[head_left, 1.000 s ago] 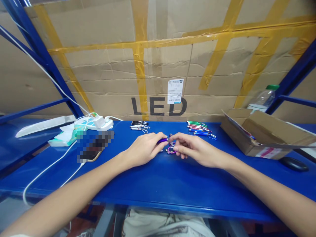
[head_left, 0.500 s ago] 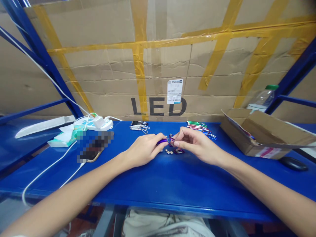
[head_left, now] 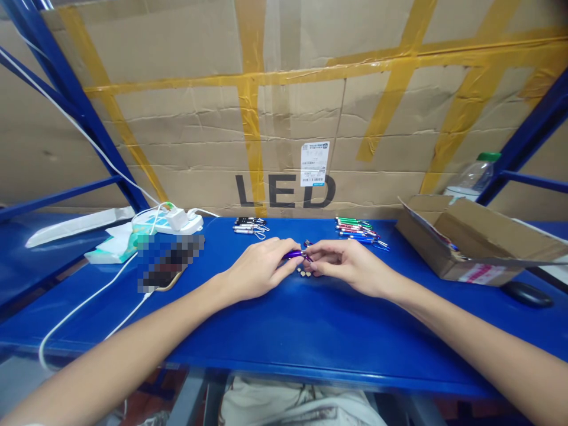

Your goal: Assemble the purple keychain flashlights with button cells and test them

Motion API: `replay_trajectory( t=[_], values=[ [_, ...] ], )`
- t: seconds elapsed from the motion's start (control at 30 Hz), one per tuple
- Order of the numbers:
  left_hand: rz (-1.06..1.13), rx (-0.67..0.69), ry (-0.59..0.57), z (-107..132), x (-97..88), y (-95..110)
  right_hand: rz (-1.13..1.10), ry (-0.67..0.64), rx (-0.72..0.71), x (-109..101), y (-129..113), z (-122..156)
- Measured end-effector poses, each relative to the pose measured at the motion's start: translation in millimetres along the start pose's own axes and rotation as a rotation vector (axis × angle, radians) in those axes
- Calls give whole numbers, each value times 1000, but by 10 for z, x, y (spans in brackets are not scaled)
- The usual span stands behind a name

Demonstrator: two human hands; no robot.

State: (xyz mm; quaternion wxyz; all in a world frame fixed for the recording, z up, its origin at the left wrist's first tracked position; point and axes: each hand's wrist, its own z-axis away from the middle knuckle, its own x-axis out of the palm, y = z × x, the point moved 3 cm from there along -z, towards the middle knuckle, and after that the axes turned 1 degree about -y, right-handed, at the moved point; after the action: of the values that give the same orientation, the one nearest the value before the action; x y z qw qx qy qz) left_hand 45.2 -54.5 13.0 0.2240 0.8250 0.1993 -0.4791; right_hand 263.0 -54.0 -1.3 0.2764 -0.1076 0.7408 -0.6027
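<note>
My left hand rests on the blue table and pinches a small purple flashlight tube between thumb and fingers. My right hand meets it from the right, fingertips pinched at the tube's open end on a tiny part too small to name. Two or three small button batteries lie on the table just under the fingertips.
A row of coloured mini flashlights lies behind my right hand, a smaller dark and silver group behind my left. An open cardboard box, a water bottle and a black mouse stand right. Power strip, tissues and cable lie left.
My right hand rose off the table with a small piece, leaving a clip lying there, then came back down to the tube's end. The left hand kept still.
</note>
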Motion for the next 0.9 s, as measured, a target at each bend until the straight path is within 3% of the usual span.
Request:
replay_trajectory(
  t=[0.3,0.63,0.9],
  values=[
    [-6,40,-7,-16,-96,119,-1,88,3,-24,-51,8],
    [-19,70,-34,-21,-45,77,122,177,-70,-78,-76,25],
    [-2,85,38,-11,-40,64,485,228,-277,-33,-212,137]
  ],
)
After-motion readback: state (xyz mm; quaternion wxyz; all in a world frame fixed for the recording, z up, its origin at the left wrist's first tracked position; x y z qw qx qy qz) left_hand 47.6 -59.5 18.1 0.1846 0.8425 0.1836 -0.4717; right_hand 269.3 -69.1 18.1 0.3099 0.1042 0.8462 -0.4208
